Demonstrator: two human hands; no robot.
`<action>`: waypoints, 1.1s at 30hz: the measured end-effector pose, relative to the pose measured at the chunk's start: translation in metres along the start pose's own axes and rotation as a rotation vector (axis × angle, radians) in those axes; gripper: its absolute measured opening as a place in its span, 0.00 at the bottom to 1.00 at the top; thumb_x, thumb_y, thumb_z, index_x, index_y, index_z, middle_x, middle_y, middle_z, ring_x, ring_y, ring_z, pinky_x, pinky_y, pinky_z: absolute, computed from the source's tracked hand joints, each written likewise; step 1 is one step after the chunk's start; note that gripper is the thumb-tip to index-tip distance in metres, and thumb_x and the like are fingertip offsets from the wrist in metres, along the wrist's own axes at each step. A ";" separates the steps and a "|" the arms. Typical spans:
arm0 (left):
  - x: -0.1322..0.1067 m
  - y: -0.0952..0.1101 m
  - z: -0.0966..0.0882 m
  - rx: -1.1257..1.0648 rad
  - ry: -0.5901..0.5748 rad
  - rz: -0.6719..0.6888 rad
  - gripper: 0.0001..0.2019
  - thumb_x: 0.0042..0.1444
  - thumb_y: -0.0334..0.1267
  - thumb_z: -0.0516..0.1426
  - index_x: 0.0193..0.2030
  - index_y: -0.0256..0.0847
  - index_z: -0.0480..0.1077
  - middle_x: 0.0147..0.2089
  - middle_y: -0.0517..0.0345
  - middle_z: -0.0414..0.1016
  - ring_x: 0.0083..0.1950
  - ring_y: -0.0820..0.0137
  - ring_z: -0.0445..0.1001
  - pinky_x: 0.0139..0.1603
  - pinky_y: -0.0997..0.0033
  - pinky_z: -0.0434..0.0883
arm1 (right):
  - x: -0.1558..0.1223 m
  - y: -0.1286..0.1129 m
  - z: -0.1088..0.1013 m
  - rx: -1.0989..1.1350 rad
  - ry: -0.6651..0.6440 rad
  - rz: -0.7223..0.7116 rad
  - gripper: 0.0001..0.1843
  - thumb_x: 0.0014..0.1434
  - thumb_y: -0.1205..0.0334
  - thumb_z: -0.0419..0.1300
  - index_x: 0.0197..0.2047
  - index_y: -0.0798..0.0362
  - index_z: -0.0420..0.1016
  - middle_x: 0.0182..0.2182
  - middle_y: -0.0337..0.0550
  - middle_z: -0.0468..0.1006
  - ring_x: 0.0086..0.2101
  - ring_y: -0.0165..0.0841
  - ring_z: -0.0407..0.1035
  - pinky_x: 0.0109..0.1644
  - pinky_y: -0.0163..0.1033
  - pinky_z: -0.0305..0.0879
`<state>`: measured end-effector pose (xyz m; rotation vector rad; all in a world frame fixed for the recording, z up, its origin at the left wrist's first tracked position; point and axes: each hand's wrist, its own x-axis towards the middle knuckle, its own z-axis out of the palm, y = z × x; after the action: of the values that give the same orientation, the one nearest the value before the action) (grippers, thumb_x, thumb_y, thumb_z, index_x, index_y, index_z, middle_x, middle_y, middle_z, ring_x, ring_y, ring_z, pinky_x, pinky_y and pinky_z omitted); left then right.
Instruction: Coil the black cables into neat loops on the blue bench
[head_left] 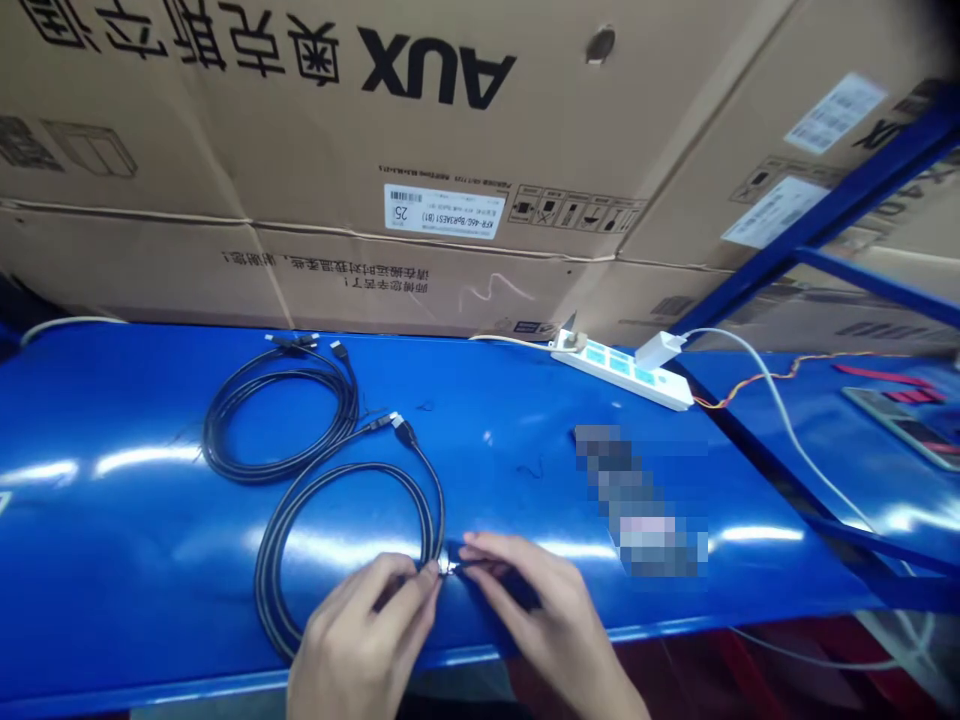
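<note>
My left hand (367, 630) and my right hand (525, 600) meet near the table's front edge. Between their fingertips is a small metal cable connector (450, 567), partly hidden by my fingers. Its black cable seems to run into a loose coil (274, 570) beside my left hand. That coil's other end carries a black plug (403, 430). Farther back lies a second coiled black cable (217, 440), with several plug ends (300, 343) at its top.
The blue metal tabletop (150, 530) holds a white power strip (619, 372) with a white charger (656, 350) and a pixelated blurred item (637, 500). Large cardboard boxes (435, 120) stand behind. A blue shelf beam (825, 220) crosses the right.
</note>
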<state>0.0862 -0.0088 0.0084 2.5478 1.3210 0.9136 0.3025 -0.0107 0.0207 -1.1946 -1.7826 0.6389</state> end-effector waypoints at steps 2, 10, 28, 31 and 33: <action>0.000 0.001 0.000 -0.028 -0.029 -0.018 0.10 0.71 0.34 0.52 0.45 0.43 0.77 0.40 0.58 0.80 0.36 0.70 0.82 0.41 0.73 0.80 | 0.000 -0.001 -0.001 -0.057 0.007 -0.060 0.14 0.69 0.68 0.62 0.55 0.46 0.78 0.42 0.42 0.87 0.37 0.34 0.82 0.42 0.37 0.80; 0.012 0.010 0.001 -0.034 0.043 -0.070 0.12 0.71 0.34 0.51 0.39 0.43 0.75 0.35 0.59 0.77 0.31 0.69 0.79 0.34 0.71 0.77 | 0.006 -0.014 -0.013 -0.316 -0.085 -0.291 0.11 0.74 0.67 0.55 0.49 0.51 0.80 0.29 0.40 0.85 0.36 0.37 0.77 0.41 0.40 0.75; 0.008 0.008 0.001 -0.020 -0.058 -0.089 0.11 0.71 0.34 0.50 0.41 0.44 0.73 0.36 0.58 0.76 0.32 0.70 0.78 0.34 0.72 0.72 | 0.024 -0.010 0.012 0.000 -0.127 0.216 0.20 0.71 0.66 0.57 0.63 0.43 0.72 0.44 0.42 0.81 0.37 0.34 0.78 0.46 0.39 0.76; 0.009 0.008 0.000 -0.016 -0.042 -0.077 0.11 0.71 0.33 0.51 0.41 0.44 0.73 0.36 0.58 0.76 0.32 0.70 0.78 0.34 0.72 0.73 | 0.024 -0.010 0.017 -0.030 -0.064 0.239 0.20 0.69 0.68 0.58 0.61 0.44 0.73 0.43 0.41 0.76 0.30 0.30 0.74 0.40 0.37 0.76; 0.009 0.008 0.000 -0.015 -0.029 -0.073 0.11 0.71 0.33 0.51 0.41 0.44 0.74 0.36 0.58 0.76 0.31 0.69 0.78 0.34 0.71 0.73 | 0.024 -0.010 0.017 -0.048 -0.060 0.215 0.15 0.69 0.69 0.57 0.55 0.46 0.75 0.44 0.42 0.75 0.30 0.30 0.74 0.39 0.37 0.76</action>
<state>0.0962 -0.0067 0.0153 2.4735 1.3837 0.8664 0.2789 0.0080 0.0295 -1.4266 -1.7411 0.7667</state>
